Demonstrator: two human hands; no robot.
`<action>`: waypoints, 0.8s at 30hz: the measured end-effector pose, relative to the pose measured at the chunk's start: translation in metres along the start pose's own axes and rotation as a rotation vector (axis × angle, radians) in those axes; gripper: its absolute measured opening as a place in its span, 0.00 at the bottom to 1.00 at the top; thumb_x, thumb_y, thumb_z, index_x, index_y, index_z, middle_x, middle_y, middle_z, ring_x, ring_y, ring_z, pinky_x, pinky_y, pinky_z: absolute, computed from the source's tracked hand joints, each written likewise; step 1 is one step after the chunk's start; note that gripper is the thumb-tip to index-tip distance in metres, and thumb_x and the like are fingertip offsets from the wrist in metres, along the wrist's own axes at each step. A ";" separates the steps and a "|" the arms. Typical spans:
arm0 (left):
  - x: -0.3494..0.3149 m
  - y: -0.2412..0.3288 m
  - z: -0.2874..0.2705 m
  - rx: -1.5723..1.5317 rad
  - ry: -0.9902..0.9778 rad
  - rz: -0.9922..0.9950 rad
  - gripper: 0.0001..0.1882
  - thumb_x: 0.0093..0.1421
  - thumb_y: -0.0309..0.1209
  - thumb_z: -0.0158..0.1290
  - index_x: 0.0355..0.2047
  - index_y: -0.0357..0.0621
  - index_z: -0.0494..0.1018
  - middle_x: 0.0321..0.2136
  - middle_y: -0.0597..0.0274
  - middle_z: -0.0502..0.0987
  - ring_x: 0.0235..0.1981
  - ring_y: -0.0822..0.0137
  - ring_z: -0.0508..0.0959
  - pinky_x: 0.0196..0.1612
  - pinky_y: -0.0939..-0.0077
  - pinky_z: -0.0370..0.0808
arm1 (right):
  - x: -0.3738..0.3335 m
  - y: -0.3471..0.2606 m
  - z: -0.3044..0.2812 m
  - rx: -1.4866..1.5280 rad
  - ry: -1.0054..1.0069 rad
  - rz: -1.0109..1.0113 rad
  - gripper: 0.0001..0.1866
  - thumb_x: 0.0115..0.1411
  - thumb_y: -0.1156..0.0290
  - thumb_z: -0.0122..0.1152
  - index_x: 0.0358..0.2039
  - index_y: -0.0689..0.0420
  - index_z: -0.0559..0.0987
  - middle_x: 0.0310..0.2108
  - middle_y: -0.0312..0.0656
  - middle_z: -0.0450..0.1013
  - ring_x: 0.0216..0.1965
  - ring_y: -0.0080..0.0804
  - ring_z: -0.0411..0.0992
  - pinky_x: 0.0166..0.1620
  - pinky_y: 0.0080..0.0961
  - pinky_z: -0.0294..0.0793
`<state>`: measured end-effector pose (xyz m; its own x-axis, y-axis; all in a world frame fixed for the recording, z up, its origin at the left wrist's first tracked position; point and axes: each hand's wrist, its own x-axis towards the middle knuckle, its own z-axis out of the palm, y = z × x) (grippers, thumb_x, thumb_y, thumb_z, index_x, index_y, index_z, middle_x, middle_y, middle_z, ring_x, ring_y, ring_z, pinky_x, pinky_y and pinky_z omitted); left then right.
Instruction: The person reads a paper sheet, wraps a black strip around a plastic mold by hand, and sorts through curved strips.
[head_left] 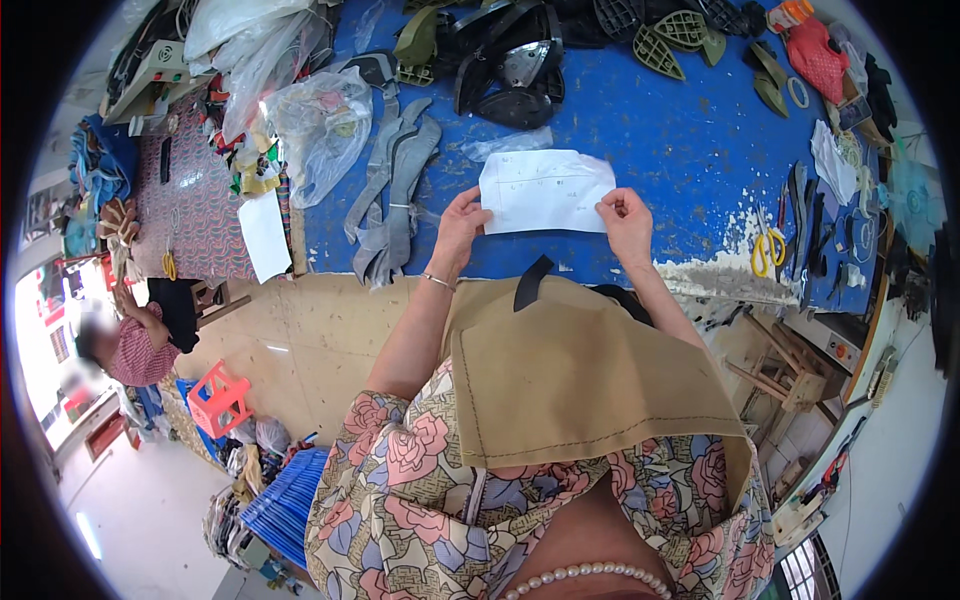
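Observation:
A white sheet of paper [547,205] with handwriting and ruled lines is held up between my two hands above the blue worktable [640,130]. My left hand [462,225] pinches its left edge, thumb in front. At the right edge, my right hand [626,222] grips the paper between thumb and fingers. A large tan piece of stitched cloth [580,370] with a dark strap end [532,284] hangs over my front, below the paper. Grey fabric strips [395,180] lie on the table to the left of my left hand.
Black moulded parts [515,65] and olive grid-like pieces [660,55] crowd the table's far side. Yellow scissors [767,252] lie at the right. Clear plastic bags [320,125] are at the left. A pink stool [219,398] stands on the floor; another person [145,345] is at far left.

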<state>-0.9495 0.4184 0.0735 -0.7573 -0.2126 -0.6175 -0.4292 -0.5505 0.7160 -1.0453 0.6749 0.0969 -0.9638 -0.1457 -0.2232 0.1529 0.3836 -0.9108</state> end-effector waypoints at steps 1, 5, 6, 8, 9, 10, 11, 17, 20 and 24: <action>-0.004 0.002 0.004 -0.022 -0.043 -0.006 0.22 0.54 0.20 0.53 0.51 0.35 0.67 0.31 0.64 0.78 0.32 0.74 0.77 0.38 0.79 0.74 | -0.002 -0.004 -0.005 0.013 -0.016 -0.037 0.03 0.51 0.79 0.61 0.26 0.60 0.75 0.21 0.30 0.70 0.23 0.15 0.65 0.29 0.15 0.66; 0.000 0.013 0.018 0.009 -0.061 0.056 0.19 0.56 0.23 0.54 0.49 0.36 0.69 0.33 0.63 0.78 0.33 0.74 0.77 0.38 0.81 0.73 | -0.012 -0.013 -0.016 0.111 -0.079 -0.053 0.03 0.52 0.82 0.59 0.27 0.60 0.75 0.22 0.27 0.68 0.24 0.11 0.63 0.29 0.12 0.63; 0.004 0.014 0.020 0.045 -0.045 0.091 0.16 0.57 0.24 0.54 0.47 0.36 0.70 0.33 0.63 0.78 0.32 0.74 0.77 0.37 0.81 0.73 | -0.016 -0.013 -0.017 0.131 -0.078 -0.055 0.04 0.53 0.82 0.59 0.29 0.60 0.76 0.22 0.27 0.68 0.24 0.11 0.62 0.29 0.11 0.62; 0.012 0.018 0.021 0.110 -0.018 0.119 0.12 0.60 0.27 0.53 0.44 0.37 0.72 0.33 0.64 0.78 0.32 0.75 0.77 0.38 0.81 0.73 | -0.021 -0.013 -0.019 0.185 -0.056 -0.056 0.05 0.53 0.82 0.59 0.31 0.60 0.77 0.23 0.25 0.68 0.24 0.09 0.62 0.28 0.10 0.61; 0.014 0.019 0.020 0.141 -0.007 0.109 0.10 0.61 0.28 0.52 0.42 0.37 0.72 0.33 0.65 0.78 0.32 0.75 0.77 0.39 0.81 0.74 | -0.022 -0.013 -0.022 0.187 -0.058 -0.024 0.06 0.53 0.82 0.59 0.33 0.60 0.77 0.23 0.25 0.68 0.24 0.09 0.62 0.28 0.10 0.61; 0.016 0.020 0.019 0.184 0.033 0.055 0.09 0.62 0.29 0.51 0.40 0.38 0.73 0.33 0.66 0.78 0.32 0.75 0.77 0.39 0.80 0.74 | -0.023 -0.012 -0.025 0.190 -0.056 0.009 0.08 0.53 0.82 0.59 0.35 0.61 0.78 0.24 0.25 0.69 0.24 0.10 0.62 0.28 0.10 0.61; 0.016 0.020 0.020 0.051 -0.015 0.078 0.09 0.63 0.30 0.50 0.39 0.38 0.73 0.32 0.65 0.78 0.32 0.75 0.77 0.39 0.80 0.74 | -0.024 -0.011 -0.025 0.195 -0.050 0.041 0.10 0.53 0.82 0.58 0.37 0.61 0.78 0.25 0.25 0.69 0.25 0.10 0.62 0.28 0.10 0.61; 0.010 0.031 0.028 -0.155 -0.068 0.017 0.10 0.64 0.33 0.48 0.37 0.40 0.74 0.31 0.65 0.79 0.31 0.75 0.77 0.37 0.79 0.74 | -0.022 -0.011 -0.035 0.390 -0.041 0.152 0.18 0.53 0.85 0.57 0.46 0.62 0.76 0.36 0.34 0.75 0.32 0.15 0.68 0.38 0.12 0.68; 0.008 0.037 0.034 -0.138 -0.062 0.015 0.11 0.64 0.34 0.50 0.39 0.39 0.74 0.32 0.65 0.79 0.32 0.74 0.77 0.37 0.79 0.74 | -0.021 -0.016 -0.037 0.399 -0.036 0.159 0.19 0.53 0.85 0.56 0.47 0.62 0.75 0.37 0.35 0.75 0.33 0.16 0.69 0.39 0.13 0.68; 0.008 0.046 0.039 -0.158 -0.105 0.028 0.11 0.64 0.34 0.49 0.39 0.39 0.75 0.33 0.64 0.79 0.33 0.74 0.77 0.38 0.79 0.74 | -0.021 -0.024 -0.040 0.406 -0.067 0.102 0.22 0.53 0.86 0.56 0.50 0.63 0.73 0.39 0.37 0.74 0.37 0.18 0.70 0.41 0.14 0.68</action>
<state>-0.9951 0.4231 0.1140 -0.8186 -0.1493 -0.5546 -0.3307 -0.6670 0.6676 -1.0371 0.7048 0.1378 -0.9252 -0.1895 -0.3288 0.3330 0.0106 -0.9429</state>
